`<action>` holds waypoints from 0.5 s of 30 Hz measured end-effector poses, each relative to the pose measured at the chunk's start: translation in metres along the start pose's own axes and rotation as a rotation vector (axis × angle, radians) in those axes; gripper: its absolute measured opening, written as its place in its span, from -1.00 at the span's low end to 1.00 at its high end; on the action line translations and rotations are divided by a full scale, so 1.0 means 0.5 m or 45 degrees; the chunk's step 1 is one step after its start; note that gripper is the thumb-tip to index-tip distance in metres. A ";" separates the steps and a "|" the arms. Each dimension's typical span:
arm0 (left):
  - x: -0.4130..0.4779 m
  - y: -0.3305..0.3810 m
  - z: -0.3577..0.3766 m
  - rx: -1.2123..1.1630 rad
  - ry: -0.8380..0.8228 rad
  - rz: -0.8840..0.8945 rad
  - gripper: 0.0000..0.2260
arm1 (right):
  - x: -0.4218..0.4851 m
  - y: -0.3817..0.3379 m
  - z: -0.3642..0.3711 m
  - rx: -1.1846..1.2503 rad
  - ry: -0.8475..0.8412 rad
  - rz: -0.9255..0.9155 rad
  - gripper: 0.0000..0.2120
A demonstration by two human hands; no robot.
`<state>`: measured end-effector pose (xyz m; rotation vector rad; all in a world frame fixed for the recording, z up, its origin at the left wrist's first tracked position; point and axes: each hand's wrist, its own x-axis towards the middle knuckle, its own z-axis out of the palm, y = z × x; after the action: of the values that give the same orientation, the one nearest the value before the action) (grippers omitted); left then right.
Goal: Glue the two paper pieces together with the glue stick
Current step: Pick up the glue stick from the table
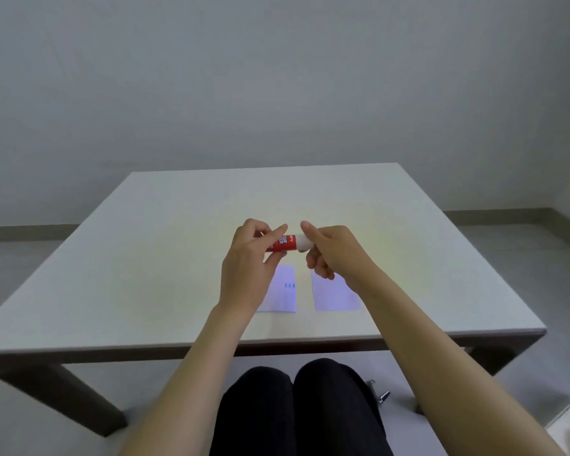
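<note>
A glue stick (288, 242) with a red label and a white cap is held level above the table, between both hands. My left hand (249, 258) grips its red body. My right hand (326, 250) pinches the white cap end. Below the hands, two white paper pieces lie flat side by side near the table's front edge. The left paper (285, 291) carries small blue marks and is partly hidden by my left wrist. The right paper (334, 294) is partly covered by my right hand.
The pale table (178, 258) has its front edge just above my knees (297, 409). A plain grey wall rises behind it. Small metal parts (383, 395) show beside my right leg under the table.
</note>
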<state>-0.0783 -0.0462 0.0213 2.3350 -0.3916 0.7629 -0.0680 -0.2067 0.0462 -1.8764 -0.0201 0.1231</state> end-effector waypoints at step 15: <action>-0.011 -0.039 0.008 -0.882 -0.019 -0.857 -0.96 | 0.147 0.134 -0.128 -0.933 0.429 -0.037 -0.84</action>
<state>-0.0720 -0.0336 0.0063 1.6440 0.1274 0.2189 0.0081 -0.2820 -0.0039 -2.6046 0.1587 -0.2573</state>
